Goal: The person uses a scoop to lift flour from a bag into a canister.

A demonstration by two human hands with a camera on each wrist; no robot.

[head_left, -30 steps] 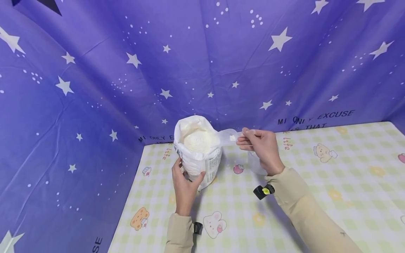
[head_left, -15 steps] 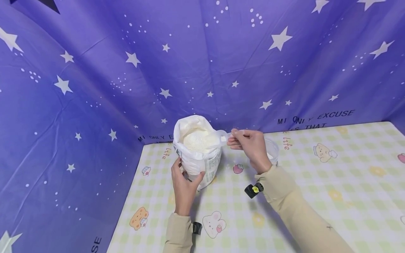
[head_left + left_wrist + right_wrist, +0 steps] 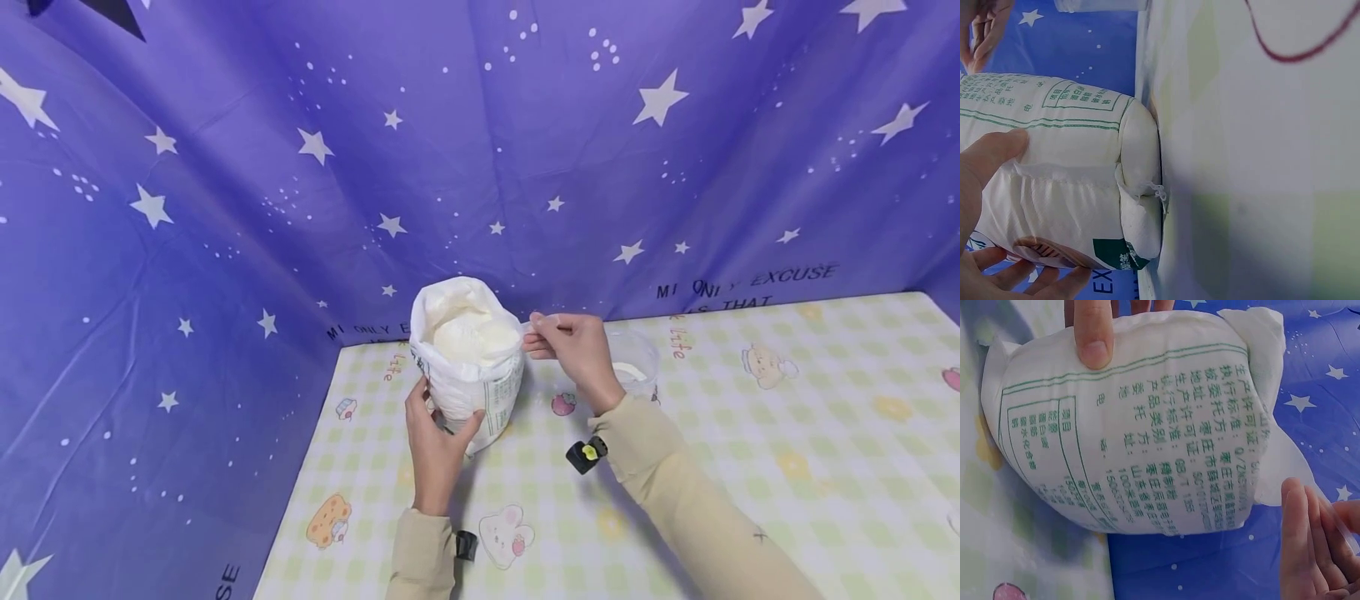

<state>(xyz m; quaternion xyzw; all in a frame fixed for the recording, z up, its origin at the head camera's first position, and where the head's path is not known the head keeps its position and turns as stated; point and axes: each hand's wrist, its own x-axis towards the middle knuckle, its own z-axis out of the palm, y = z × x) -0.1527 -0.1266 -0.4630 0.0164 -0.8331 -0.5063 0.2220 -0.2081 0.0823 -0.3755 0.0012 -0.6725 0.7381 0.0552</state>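
An open white bag with green print [image 3: 491, 392] stands upright on the cloth, with white powder [image 3: 467, 335] showing inside its mouth. My left hand [image 3: 438, 446] holds the bag low on its near side, thumb on one face and fingers on the other, as the left wrist view also shows. Between thumb and fingers, my right hand [image 3: 573, 354] pinches the handle of a translucent plastic scoop [image 3: 1288, 467] at the bag's right rim. The scoop's bowl is hard to make out against the powder in the head view.
A clear plastic tub [image 3: 639, 358] with a little white powder sits behind and right of my right hand, partly hidden by it. A checked, cartoon-printed cloth [image 3: 712, 467] covers the table. A blue star-patterned curtain [image 3: 450, 167] hangs at the back and left.
My right hand has moved left, carrying the scoop further into the bag's mouth. More of the clear tub has come into view behind it. My left hand still holds the bag.
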